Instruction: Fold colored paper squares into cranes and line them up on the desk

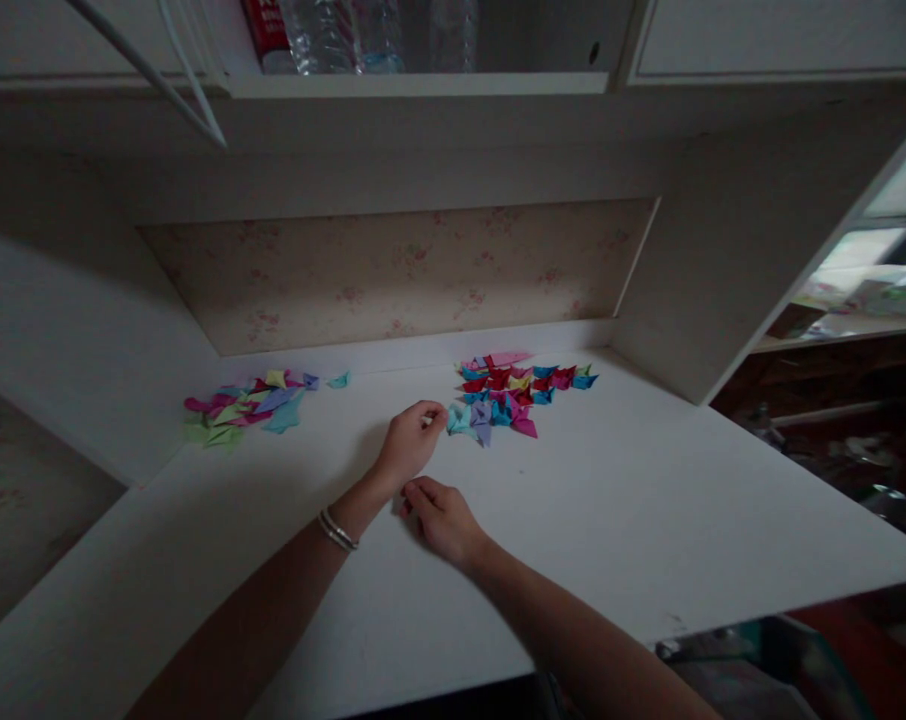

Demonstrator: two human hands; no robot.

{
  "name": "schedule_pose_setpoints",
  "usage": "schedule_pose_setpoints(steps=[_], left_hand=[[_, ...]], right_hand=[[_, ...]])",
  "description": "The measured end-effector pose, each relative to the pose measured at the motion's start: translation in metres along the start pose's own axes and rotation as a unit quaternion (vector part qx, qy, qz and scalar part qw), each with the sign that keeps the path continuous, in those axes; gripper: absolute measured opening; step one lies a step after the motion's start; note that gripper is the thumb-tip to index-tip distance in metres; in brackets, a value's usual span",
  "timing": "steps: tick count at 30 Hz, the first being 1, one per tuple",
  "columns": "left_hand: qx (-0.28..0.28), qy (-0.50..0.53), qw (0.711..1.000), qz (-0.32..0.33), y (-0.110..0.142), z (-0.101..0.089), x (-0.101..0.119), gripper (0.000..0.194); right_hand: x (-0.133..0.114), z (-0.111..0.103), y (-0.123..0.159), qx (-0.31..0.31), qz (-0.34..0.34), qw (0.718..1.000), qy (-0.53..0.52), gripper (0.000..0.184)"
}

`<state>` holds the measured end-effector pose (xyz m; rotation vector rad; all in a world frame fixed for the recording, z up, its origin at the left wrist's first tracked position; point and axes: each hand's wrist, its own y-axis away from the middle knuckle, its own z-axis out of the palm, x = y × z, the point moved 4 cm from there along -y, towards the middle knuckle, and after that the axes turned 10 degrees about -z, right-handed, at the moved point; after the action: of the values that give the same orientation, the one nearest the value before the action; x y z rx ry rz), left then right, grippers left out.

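My left hand (414, 438) is curled with thumb and fingers drawn together, right at the edge of a light-turquoise origami piece (460, 420); I can't tell whether I have hold of it or am merely beside it. My right hand (445, 520) sits nearer me, low over the white tabletop (588, 530), fingers bent inward, and I can't see whether anything is tucked inside. The turquoise piece stands at the left end of the front row of a packed group, its paper creased into pointed flaps. Next to it comes a lavender piece (481, 420) with a tip poking toward me, then a bright blue one (501, 412) and a magenta one (526, 426) with a broad, sharp corner. Behind them, red, blue, magenta and yellow folds line up in close rows, their peaks turned up, with a long pink piece (509, 358) at the back. Off to my left lies a looser heap of origami (254, 405), lime green, magenta, lavender and turquoise, overlapping at all angles.
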<state>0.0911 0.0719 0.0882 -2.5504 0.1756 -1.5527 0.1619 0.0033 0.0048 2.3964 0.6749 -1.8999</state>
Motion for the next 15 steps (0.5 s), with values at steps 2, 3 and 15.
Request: schedule_pose_setpoints(steps=[2,3,15], left_hand=[[-0.026,-0.018,0.999,0.042,-0.013,0.023,0.018,0.021],[-0.032,-0.032,0.997,0.057,-0.018,0.034,0.025,0.019],[-0.154,-0.118,0.975,0.11,-0.078,0.15,0.061,0.02]], right_hand=[[-0.003,-0.002,0.0,0.0,-0.01,1.0,0.006,0.036],[-0.004,-0.004,0.0,0.003,-0.016,1.0,0.005,0.035],[0.013,-0.003,0.004,0.0,-0.014,1.0,0.018,0.023]])
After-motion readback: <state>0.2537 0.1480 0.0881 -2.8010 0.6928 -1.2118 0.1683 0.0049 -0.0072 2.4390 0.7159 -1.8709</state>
